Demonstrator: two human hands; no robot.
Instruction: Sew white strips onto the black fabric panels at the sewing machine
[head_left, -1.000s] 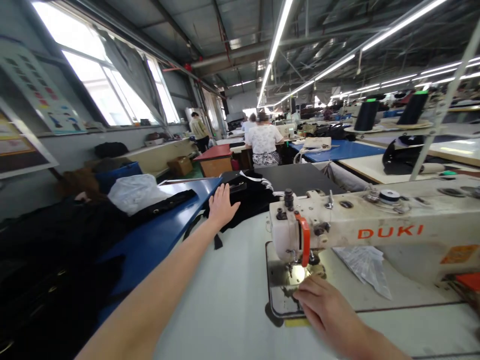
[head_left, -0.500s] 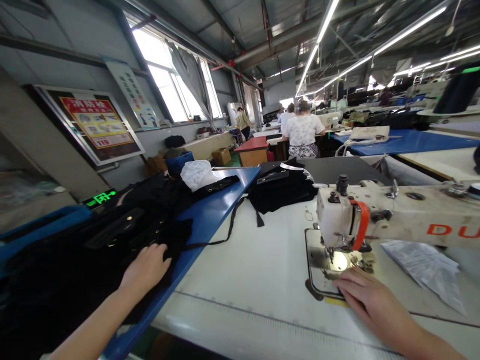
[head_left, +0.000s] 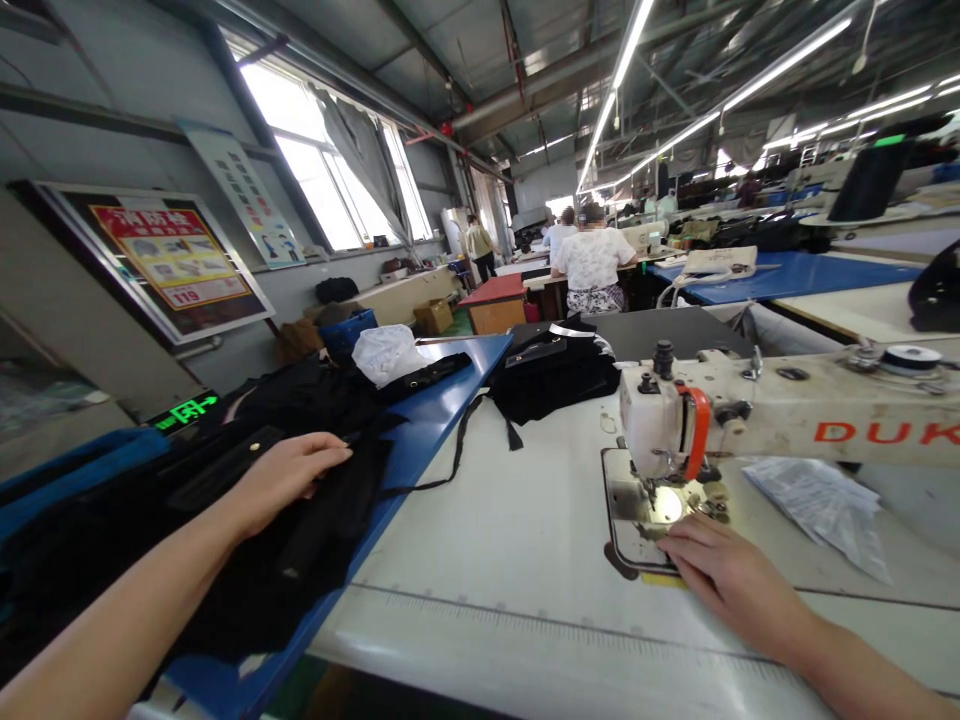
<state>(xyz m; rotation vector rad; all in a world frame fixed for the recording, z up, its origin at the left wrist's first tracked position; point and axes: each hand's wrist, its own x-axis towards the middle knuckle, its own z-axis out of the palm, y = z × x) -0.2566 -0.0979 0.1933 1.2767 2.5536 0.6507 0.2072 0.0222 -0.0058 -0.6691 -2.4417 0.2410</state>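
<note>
My left hand [head_left: 304,465] is over the pile of black fabric pieces [head_left: 225,590] at the left, thumb and fingers closed on a black fabric piece [head_left: 330,515]. A darker flat strip shows on that piece. My right hand [head_left: 716,560] rests on the bed of a white sewing machine [head_left: 750,410], in front of the lit needle area. Its fingers are together and curled, fingertips at the metal needle plate [head_left: 626,510]; anything between them is hidden.
Beyond the blue board [head_left: 435,410] lies a stack of black pieces [head_left: 555,375] with a hanging strap [head_left: 459,450]. A clear plastic bag [head_left: 817,505] is under the machine arm. A white bag [head_left: 386,353] sits at the pile's far end. Co-workers [head_left: 592,260] are farther off.
My left hand has shifted and turned on the black pile, and a piece with a dark strip now shows beneath it. My right hand stays by the needle plate. The view has turned slightly right.
</note>
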